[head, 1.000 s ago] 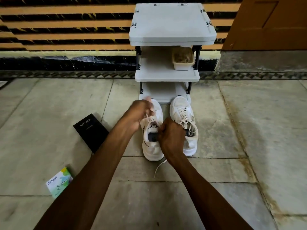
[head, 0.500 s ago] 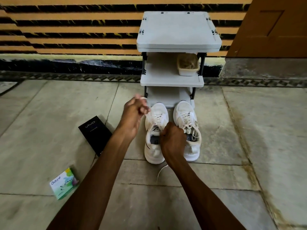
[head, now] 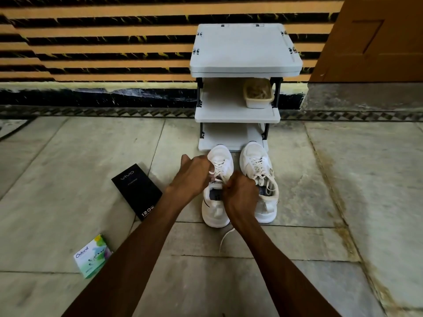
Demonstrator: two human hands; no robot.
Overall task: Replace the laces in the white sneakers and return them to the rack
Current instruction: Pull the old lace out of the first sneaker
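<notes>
Stone-tile floor (head: 343, 202), orange-and-black striped wall (head: 91, 42) behind, brown wooden door (head: 377, 37) top right. Grey plastic three-tier rack (head: 246, 49) stands against the wall. Both shoes sit on the floor just in front of its bottom shelf, side by side, toes toward it.

We're on the left white sneaker (head: 216, 211). Our left hand (head: 194, 172) is curled, fingertips pinching the white lace (head: 218, 167) by the upper eyelets on the shoe's left side. Our right hand (head: 240, 193) is fisted over the tongue and collar. Its fingers fold under, so the pinch is hidden; we read it as gripping the other run of the same lace. A loose lace end (head: 225, 237) trails on the floor behind the heel, below the right wrist. The right white sneaker (head: 254, 154) is laced, ends slack over its collar, no hand on it.

Our read: mid-lacing near the top eyelets, neither shoe on the rack yet.

Risks:
- Uneven pull leaves one end short; the long tail on the floor hints at that.
- Shoe isn't pinned, so a hard tug drags or tips it into its neighbour.
- Trailing end snags under heel or forearm and loosens the crossings.
- Knuckles hide the eyelets, so a skipped hole goes unnoticed.

Well off left: black rectangular cardboard box (head: 137, 191) and small green-and-white carton (head: 92, 256). Beige plastic tub (head: 258, 93) sits on the rack's middle shelf, contents unclear.
</notes>
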